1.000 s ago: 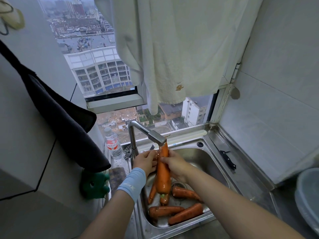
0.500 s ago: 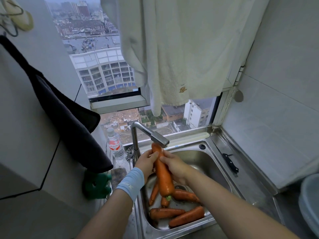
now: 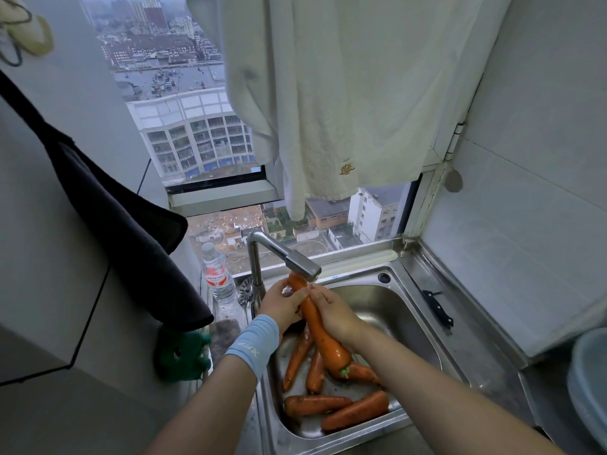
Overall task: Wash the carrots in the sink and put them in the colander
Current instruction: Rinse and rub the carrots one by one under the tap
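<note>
A large orange carrot (image 3: 323,336) is held slanted over the steel sink (image 3: 407,310), its thin tip up under the tap spout (image 3: 303,266) and its green-stubbed thick end low. My left hand (image 3: 282,305) grips its upper part from the left. My right hand (image 3: 333,311) holds it from the right, fingers wrapped on the shaft. Several more carrots (image 3: 335,407) lie in the sink bottom. A grey-blue round vessel (image 3: 588,385) shows at the right edge; whether it is the colander I cannot tell.
A black-handled knife (image 3: 438,308) lies on the steel counter right of the sink. A water bottle (image 3: 215,274) and a sink strainer (image 3: 244,290) stand left of the tap. A green sponge-like thing (image 3: 182,354), a dark cloth (image 3: 124,224) and a white towel (image 3: 345,93) hang nearby.
The carrot has tilted from near upright to slanted, its thick end swinging toward me. Both hands have slid up toward the tip under the spout.
</note>
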Demonstrator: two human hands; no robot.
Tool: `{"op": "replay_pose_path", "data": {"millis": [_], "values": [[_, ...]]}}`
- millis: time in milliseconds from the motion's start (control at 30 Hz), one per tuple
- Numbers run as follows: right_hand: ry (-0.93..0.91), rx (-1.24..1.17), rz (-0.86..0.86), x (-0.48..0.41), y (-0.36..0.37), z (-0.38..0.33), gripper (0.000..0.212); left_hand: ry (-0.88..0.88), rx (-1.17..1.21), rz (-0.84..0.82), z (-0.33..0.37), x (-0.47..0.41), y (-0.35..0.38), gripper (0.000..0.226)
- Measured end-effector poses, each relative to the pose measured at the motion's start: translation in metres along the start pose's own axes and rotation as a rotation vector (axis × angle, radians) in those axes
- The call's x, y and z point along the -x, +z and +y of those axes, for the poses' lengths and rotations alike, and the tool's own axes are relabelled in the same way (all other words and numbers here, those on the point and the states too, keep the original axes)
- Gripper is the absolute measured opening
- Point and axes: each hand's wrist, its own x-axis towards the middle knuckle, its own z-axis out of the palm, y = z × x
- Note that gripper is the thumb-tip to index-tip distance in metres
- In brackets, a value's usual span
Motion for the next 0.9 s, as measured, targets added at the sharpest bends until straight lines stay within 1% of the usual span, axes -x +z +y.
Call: {"op": "replay_pose_path", "data": {"millis": [133,233,300,367,433,500,600,667,767,900], "values": [[0.058,-0.044,-0.103,0.003,-0.009,0.002,0.035,-0.02,0.081,-0.023,0.0,0.002,-0.001,0.032],[0.109,0.027,-0.129,0.006,-0.015,0.001,0.042,-0.012,0.075,0.023,-0.005,0.002,-0.003,0.033],[0.094,0.097,-0.064,0.003,-0.011,0.003,0.038,-0.006,0.05,0.04,-0.008,0.002,-0.002,0.035],[0.028,0.16,0.046,-0.004,-0.004,0.008,0.032,0.004,0.05,0.054,-0.008,0.003,0.001,0.036],[-0.02,0.201,0.095,-0.012,-0.001,0.014,0.037,0.017,0.063,0.066,-0.005,0.003,0.002,0.038],[-0.028,0.171,0.06,-0.014,0.002,0.015,0.036,0.024,0.064,0.081,-0.002,0.002,0.0,0.036],[0.033,0.077,0.003,-0.01,0.002,0.011,0.035,0.046,0.055,0.099,0.003,0.0,-0.005,0.038],[0.033,0.042,-0.021,-0.01,0.0,0.01,0.035,0.056,0.051,0.107,0.003,-0.001,-0.008,0.039],[0.007,-0.012,0.017,-0.011,0.004,0.009,0.03,0.07,0.072,0.109,0.002,0.0,-0.008,0.038],[-0.003,0.061,0.069,-0.017,0.016,0.01,0.033,0.064,0.113,0.106,0.004,0.001,-0.012,0.033]]}}
